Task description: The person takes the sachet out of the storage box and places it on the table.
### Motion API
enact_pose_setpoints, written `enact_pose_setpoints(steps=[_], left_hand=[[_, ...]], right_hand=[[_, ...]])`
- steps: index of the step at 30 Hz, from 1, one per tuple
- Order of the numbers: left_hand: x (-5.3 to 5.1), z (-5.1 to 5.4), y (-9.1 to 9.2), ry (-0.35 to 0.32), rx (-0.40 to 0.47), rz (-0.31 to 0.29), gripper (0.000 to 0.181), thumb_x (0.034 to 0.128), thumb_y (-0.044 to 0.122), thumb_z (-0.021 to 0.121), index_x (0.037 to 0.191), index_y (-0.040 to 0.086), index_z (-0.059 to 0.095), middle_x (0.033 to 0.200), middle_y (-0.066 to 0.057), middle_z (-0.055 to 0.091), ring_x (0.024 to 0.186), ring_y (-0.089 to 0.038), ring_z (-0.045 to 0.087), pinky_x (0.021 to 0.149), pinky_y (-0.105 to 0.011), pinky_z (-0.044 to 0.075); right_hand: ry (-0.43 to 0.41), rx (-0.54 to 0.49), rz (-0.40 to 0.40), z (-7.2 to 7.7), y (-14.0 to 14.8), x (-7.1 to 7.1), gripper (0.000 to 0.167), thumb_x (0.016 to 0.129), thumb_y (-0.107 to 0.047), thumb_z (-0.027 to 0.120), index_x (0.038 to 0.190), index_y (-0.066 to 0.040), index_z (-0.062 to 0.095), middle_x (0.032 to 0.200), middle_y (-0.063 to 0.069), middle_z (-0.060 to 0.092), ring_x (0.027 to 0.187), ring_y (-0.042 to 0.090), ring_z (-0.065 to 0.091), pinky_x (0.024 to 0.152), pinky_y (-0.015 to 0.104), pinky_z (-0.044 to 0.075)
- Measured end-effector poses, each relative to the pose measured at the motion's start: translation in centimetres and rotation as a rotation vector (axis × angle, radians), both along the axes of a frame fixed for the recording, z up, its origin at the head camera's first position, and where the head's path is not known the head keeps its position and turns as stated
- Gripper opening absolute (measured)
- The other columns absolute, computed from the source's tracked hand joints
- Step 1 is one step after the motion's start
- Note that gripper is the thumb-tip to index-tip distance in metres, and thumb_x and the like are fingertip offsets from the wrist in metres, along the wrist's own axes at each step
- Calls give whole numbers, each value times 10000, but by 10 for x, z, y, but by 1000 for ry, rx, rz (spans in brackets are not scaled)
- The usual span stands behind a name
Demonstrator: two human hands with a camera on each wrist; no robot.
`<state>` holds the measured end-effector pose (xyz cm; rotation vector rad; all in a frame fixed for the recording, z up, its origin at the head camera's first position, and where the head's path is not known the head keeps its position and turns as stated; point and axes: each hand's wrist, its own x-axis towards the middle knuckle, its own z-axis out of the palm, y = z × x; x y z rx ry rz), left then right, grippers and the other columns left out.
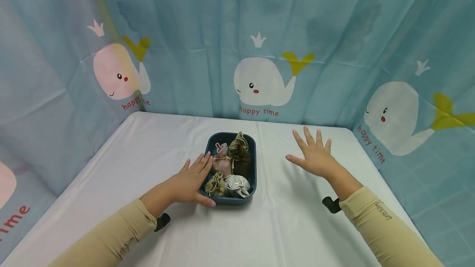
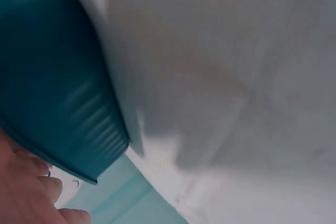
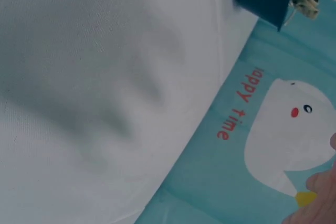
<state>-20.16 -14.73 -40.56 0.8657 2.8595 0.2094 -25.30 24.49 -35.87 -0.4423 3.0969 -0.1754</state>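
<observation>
A dark blue plastic basin (image 1: 231, 202) stands on the white table, holding several small drawstring pouches. Among them are a pink pouch (image 1: 222, 164), a dark olive pouch (image 1: 238, 148), a brown pouch (image 1: 242, 167), a gold-green pouch (image 1: 217, 185) and a white pouch (image 1: 238, 185). My left hand (image 1: 189, 181) is at the basin's left side, fingers straight along its rim and thumb by the near corner. In the left wrist view the basin's ribbed wall (image 2: 58, 77) fills the upper left. To the right of the basin my right hand (image 1: 314, 158) hovers over the table with fingers spread, holding nothing.
White cloth covers the table (image 1: 282, 226). Light blue curtains (image 1: 208, 52) printed with whales enclose it at the back and both sides. A black strap piece (image 1: 331, 204) shows at the right wrist and another (image 1: 162, 221) at the left.
</observation>
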Motion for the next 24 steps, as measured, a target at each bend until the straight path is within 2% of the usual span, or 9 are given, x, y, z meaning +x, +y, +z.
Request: enact_pose_setpoints(steps=[8, 13, 17, 24], left_hand=[[0, -8, 3, 4, 30, 26, 1188, 684, 802, 460, 1466, 38, -6, 1519, -153, -92, 1390, -286, -56, 1078, -539, 105], [1, -12, 5, -17, 67, 76, 1211, 668, 817, 450, 1462, 17, 5, 1508, -181, -123, 1387, -299, -58, 1076, -528, 142], [1, -13, 8, -53, 71, 114, 1225, 661, 809, 477, 1459, 21, -19, 1504, -160, -161, 1386, -273, -79, 1086, -502, 139], [3, -10, 10, -65, 64, 113, 1235, 659, 812, 470, 1452, -13, 7, 1505, -175, -138, 1388, -288, -59, 1080, -509, 151]], right_hand=[[2, -5, 18, -2, -5, -1, 930, 790, -772, 311, 1487, -236, 6, 1518, 153, -108, 1307, 483, -177, 919, 729, -87], [8, -8, 30, -2, -10, 0, 921, 800, -756, 332, 1490, -220, 37, 1520, 169, -74, 1312, 504, -128, 927, 732, -55], [-3, -24, 41, -2, -15, 2, 913, 808, -740, 354, 1490, -217, 46, 1520, 164, -84, 1310, 500, -144, 936, 724, -56], [-13, -48, 73, -2, -25, 4, 892, 815, -725, 369, 1489, -235, 50, 1524, 140, -94, 1325, 461, -161, 956, 709, -45]])
